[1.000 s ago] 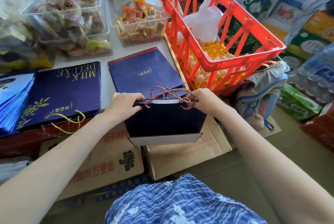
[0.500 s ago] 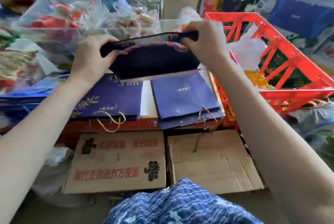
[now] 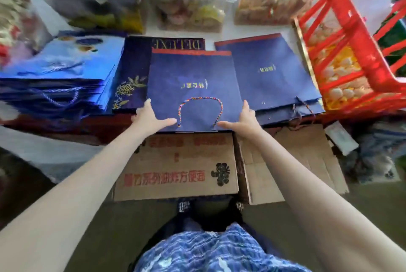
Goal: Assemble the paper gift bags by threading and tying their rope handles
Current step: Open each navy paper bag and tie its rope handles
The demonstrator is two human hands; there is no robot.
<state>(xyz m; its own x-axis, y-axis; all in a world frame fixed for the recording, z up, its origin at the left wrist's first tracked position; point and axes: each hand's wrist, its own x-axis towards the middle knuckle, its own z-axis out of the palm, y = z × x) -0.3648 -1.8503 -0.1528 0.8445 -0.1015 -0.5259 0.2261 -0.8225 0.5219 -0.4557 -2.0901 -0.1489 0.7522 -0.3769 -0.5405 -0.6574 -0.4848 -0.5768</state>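
Observation:
A navy paper gift bag (image 3: 193, 74) lies flat on top of the dark "DELUXE" bag stack (image 3: 134, 74), its open end toward me. A multicoloured rope handle (image 3: 200, 99) arches across its upper face, both ends in the holes near the edge. My left hand (image 3: 149, 116) rests at the bag's near left corner and my right hand (image 3: 243, 121) at the near right corner. On both, the thumb lies on the paper and the fingers run straight along the side edge. To the right is a second navy bag stack (image 3: 274, 78) with loose ropes (image 3: 303, 107) on its near edge.
A stack of glossy light-blue bags (image 3: 61, 74) sits at the left. A red plastic crate (image 3: 351, 41) holding eggs stands at the right. Clear tubs of snacks (image 3: 191, 3) line the back. Flattened cardboard boxes (image 3: 175, 168) lean below the table edge, in front of my knees.
The bag was held up by its top edge in both hands. It now lies flat on the stack, handle showing, with my hands at its near corners.

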